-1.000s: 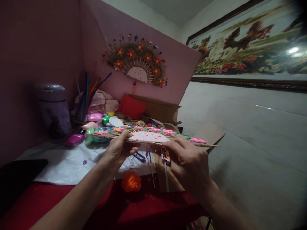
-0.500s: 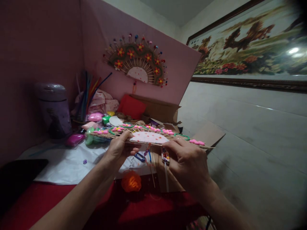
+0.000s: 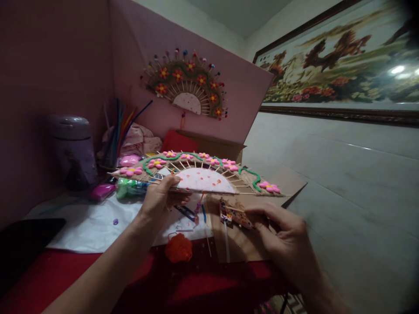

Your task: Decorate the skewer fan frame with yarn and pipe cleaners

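A handmade fan (image 3: 203,179) of thin wooden sticks spreads across the middle, with twine, pink flowers, a green wavy strip and a white spotted half-circle at its base. My left hand (image 3: 163,192) grips the half-circle's left end, thumb on top and fingers beneath. Below the fan's right side, my right hand (image 3: 281,235) is apart from it, thumb and fingers pinching a thin wooden stick (image 3: 235,209). A small colourful patterned piece (image 3: 225,214) lies close to that stick. From under the fan's middle hangs a cord with purple beads (image 3: 197,213).
An orange yarn ball (image 3: 178,247) sits at the front of the white sheet (image 3: 88,222). Cardboard (image 3: 242,244) lies to the right. Bagged clay (image 3: 129,187), pipe cleaners (image 3: 121,126) and a lilac canister (image 3: 73,152) stand left. Another fan (image 3: 190,85) hangs on the pink board.
My right hand has left the fan's base and moved down and right, now with a thin stick between its fingers. The fan has tilted up, showing more of its face.
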`<state>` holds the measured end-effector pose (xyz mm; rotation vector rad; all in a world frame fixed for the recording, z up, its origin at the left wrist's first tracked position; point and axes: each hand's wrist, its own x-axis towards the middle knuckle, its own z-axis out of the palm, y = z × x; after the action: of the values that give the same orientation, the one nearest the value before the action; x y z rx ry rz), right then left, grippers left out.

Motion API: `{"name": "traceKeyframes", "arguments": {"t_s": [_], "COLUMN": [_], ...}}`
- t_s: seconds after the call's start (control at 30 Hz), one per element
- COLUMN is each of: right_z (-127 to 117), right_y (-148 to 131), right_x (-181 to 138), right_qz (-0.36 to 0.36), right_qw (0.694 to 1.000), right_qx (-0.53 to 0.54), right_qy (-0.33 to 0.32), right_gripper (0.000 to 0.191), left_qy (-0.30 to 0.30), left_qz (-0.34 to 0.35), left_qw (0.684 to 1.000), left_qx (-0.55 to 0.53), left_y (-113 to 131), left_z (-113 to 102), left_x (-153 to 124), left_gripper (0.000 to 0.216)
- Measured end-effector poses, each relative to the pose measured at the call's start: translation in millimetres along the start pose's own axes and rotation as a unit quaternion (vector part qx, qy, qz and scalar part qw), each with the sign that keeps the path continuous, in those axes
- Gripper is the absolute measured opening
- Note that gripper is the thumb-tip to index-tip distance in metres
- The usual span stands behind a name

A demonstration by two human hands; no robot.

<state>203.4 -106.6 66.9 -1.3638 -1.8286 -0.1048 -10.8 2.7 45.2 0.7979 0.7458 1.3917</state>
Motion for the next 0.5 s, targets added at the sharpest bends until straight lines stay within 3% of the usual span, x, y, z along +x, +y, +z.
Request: {"name": "traceKeyframes", "arguments": {"t_s": [0.1, 0.2, 0.27, 0.5], "right_z": [8.7, 26.0, 42.4, 97.9], "right_y": [11.8, 23.6, 30.8, 50.7], "right_x": [-8.7, -6.8, -2.4, 19.7], "right_qz": [0.024, 0.047, 0.061, 0.039], "right_qw": [0.997, 0.991, 0.989, 0.99], "right_qx": [-0.019, -0.055, -0.058, 0.014], "right_qy": [-0.076, -0.111, -0.125, -0.138], "right_gripper": [0.016, 0.022, 0.028, 0.021], "left_qy": [-0.044, -0.1, -0.128, -0.17], "left_qz": [0.073, 0.123, 0.138, 0.152], "left_qw": [0.996, 0.987, 0.982, 0.973], "left_qx": [0.002, -0.003, -0.012, -0.045], "left_y": [1.1, 2.7, 2.9, 1.4], "left_z": [-0.5, -0.6, -0.9, -5.3], "left_x": [0.2, 1.9, 3.7, 8.7], "left_gripper": [0.01, 0.013, 0.016, 0.017]}}
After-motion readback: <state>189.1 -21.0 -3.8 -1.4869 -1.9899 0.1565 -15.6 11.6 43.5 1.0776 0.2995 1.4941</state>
